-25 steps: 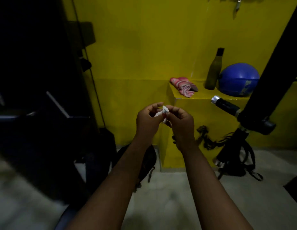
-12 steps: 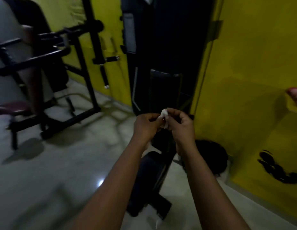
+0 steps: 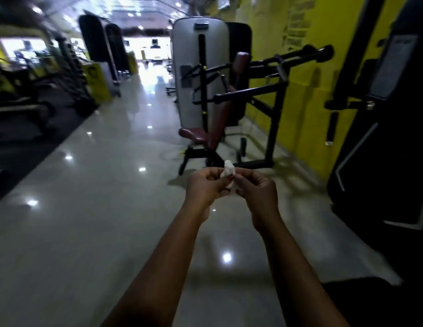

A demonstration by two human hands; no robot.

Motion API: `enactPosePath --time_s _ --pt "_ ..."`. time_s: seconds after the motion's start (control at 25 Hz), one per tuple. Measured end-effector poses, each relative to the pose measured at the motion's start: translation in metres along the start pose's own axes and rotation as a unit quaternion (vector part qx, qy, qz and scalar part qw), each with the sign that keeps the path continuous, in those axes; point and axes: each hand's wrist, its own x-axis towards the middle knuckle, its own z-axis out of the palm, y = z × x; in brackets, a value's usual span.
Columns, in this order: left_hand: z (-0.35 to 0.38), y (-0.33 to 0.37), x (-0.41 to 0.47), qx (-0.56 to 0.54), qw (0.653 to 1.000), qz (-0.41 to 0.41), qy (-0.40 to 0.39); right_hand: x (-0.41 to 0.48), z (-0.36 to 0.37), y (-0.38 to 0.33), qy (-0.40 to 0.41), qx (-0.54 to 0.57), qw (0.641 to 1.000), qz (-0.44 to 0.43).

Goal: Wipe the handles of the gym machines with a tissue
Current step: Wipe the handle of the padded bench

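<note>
- The view has swung from the yellow wall (image 3: 300,95) to the gym aisle. A seated machine (image 3: 198,74) with dark handles (image 3: 323,51) now stands ahead, so I judge wiping has not yet begun.
- The left hand (image 3: 205,187) and right hand (image 3: 257,192) are still raised together, both pinching the tissue (image 3: 229,172) between their fingertips, above the floor (image 3: 99,185).
- The tissue is bunched. Its long axis is roughly upright, with the free tip pointing up towards the machine.
</note>
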Motion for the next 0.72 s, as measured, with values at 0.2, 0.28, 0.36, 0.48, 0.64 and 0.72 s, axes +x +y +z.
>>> enactPosePath --time_s 0.2,0.28,0.36,0.48,0.64,0.72 --pt "-0.162 0.023 0.039 -0.017 0.997 -0.003 0.069 0.024 0.166 0.023 -0.074 0.005 0.997 -0.027" --pt "-0.21 0.025 0.054 -0.049 0.994 -0.01 0.099 0.033 0.216 0.035 -0.092 -0.002 0.995 -0.042" --pt "-0.249 0.022 0.073 -0.059 0.989 -0.016 0.137 0.041 0.26 0.047 -0.091 -0.007 0.995 -0.036" --pt "-0.293 0.013 0.104 -0.048 0.98 -0.013 0.195 0.059 0.313 0.064 -0.096 0.01 0.995 -0.01" --pt "-0.334 0.002 0.158 -0.025 0.975 0.004 0.22 0.106 0.37 0.089 -0.11 0.056 0.992 0.033" --pt "-0.355 0.001 0.201 -0.035 0.976 0.015 0.216 0.146 0.399 0.103 -0.12 0.071 0.989 0.044"
